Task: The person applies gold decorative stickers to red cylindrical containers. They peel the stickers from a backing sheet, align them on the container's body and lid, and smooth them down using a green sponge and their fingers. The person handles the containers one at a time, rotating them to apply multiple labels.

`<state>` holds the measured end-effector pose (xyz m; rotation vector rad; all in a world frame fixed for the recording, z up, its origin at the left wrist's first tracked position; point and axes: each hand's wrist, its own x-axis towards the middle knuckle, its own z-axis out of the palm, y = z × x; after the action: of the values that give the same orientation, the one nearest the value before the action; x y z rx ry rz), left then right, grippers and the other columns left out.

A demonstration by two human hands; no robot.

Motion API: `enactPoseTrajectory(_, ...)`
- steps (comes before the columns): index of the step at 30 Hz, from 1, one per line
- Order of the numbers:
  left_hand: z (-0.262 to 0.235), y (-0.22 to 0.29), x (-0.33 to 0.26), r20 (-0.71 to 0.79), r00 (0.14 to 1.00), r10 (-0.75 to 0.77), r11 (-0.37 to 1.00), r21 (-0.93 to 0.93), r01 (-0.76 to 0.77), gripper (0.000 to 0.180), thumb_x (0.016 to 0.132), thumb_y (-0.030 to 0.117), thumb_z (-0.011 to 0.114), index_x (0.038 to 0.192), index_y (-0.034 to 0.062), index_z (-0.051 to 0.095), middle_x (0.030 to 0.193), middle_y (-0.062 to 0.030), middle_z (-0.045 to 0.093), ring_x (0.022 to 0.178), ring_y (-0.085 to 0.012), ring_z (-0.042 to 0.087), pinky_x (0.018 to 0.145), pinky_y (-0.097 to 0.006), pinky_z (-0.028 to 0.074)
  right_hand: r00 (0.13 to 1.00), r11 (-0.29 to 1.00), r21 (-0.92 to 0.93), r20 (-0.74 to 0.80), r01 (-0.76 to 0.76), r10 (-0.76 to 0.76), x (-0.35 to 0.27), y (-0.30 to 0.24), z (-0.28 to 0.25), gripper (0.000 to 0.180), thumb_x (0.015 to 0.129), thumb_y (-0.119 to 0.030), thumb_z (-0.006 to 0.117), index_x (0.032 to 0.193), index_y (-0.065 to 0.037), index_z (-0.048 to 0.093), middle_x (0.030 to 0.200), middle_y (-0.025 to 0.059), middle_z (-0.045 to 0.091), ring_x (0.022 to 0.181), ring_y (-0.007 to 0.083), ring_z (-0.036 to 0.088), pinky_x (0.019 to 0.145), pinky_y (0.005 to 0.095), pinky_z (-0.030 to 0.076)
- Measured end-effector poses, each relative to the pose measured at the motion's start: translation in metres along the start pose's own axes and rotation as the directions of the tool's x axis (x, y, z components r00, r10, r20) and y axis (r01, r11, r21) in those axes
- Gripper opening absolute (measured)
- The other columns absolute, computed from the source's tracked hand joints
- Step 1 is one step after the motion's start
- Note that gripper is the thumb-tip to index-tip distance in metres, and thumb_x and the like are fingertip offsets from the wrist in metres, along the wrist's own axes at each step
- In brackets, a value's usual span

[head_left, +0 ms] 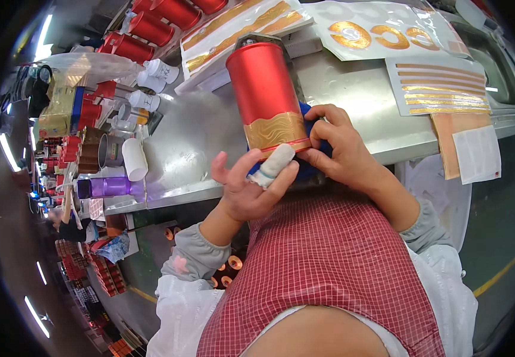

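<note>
A red metal cylinder (261, 83) with a gold patterned band (275, 131) near its lower end lies on the steel bench, pointing away from me. My left hand (251, 187) has a white wrap on one finger, and that finger presses against the band's lower edge. My right hand (341, 149) grips the cylinder's near end from the right, with a blue cloth (311, 169) between the hand and the cylinder.
Sheets of gold stickers (442, 89) lie on the steel bench (198, 137) to the right and behind. More red cylinders (150, 27), white caps (156, 71), a purple bottle (111, 186) and cups crowd the left side. The bench edge runs just under my hands.
</note>
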<state>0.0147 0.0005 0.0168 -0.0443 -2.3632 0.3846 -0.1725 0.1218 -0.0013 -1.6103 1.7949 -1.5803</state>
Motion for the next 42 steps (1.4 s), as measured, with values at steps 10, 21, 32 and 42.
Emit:
enactPoseTrajectory(10, 0.004, 0.005, -0.003, 0.003, 0.959, -0.282, 0.915, -0.301, 0.270, 0.045, 0.081, 0.022, 0.064, 0.125, 0.0112, 0.057, 0.113, -0.0094, 0.062, 0.123, -0.0304, 0.044, 0.108, -0.054, 0.017, 0.980, 0.996, 0.063, -0.183, -0.067, 0.078, -0.008, -0.008, -0.014, 0.034, 0.079, 0.000, 0.065, 0.111, -0.005, 0.059, 0.129, 0.0204, 0.050, 0.116, 0.0336, 0.051, 0.092, 0.0381, 0.047)
enactPoseTrajectory(21, 0.019, 0.004, 0.003, 0.133, 0.861, -0.491, 0.812, -0.290, 0.507, 0.077, 0.084, 0.035, 0.069, 0.141, -0.0043, 0.037, 0.134, -0.0240, 0.050, 0.124, -0.0402, 0.049, 0.110, -0.060, 0.020, 0.914, 0.913, 0.341, -0.253, -0.224, 0.318, 0.005, -0.043, 0.002, 0.033, 0.088, -0.011, 0.057, 0.120, -0.001, 0.053, 0.093, 0.0161, 0.066, 0.079, 0.0238, 0.066, 0.073, 0.0342, 0.052)
enactPoseTrajectory(32, 0.007, 0.024, -0.027, 0.077, 0.783, -0.617, 0.665, -0.481, 0.571, 0.050, 0.094, 0.025, 0.057, 0.134, -0.0025, 0.045, 0.126, -0.0198, 0.058, 0.121, -0.0383, 0.052, 0.113, -0.057, 0.012, 0.945, 0.923, 0.319, -0.168, -0.215, 0.279, 0.009, -0.042, 0.008, 0.032, 0.091, -0.011, 0.057, 0.121, 0.000, 0.052, 0.098, 0.0095, 0.065, 0.087, 0.0139, 0.060, 0.079, 0.0281, 0.049)
enactPoseTrajectory(42, 0.006, 0.020, 0.010, 0.003, 0.981, -0.193, 0.935, -0.303, 0.185, 0.030, 0.083, 0.012, 0.061, 0.112, 0.0183, 0.067, 0.091, -0.0004, 0.070, 0.113, -0.0200, 0.060, 0.115, -0.058, 0.009, 0.913, 0.858, 0.432, -0.157, -0.280, 0.377, 0.005, -0.030, 0.001, 0.033, 0.092, -0.010, 0.057, 0.123, -0.001, 0.052, 0.101, 0.0059, 0.061, 0.090, 0.0105, 0.056, 0.080, 0.0254, 0.048)
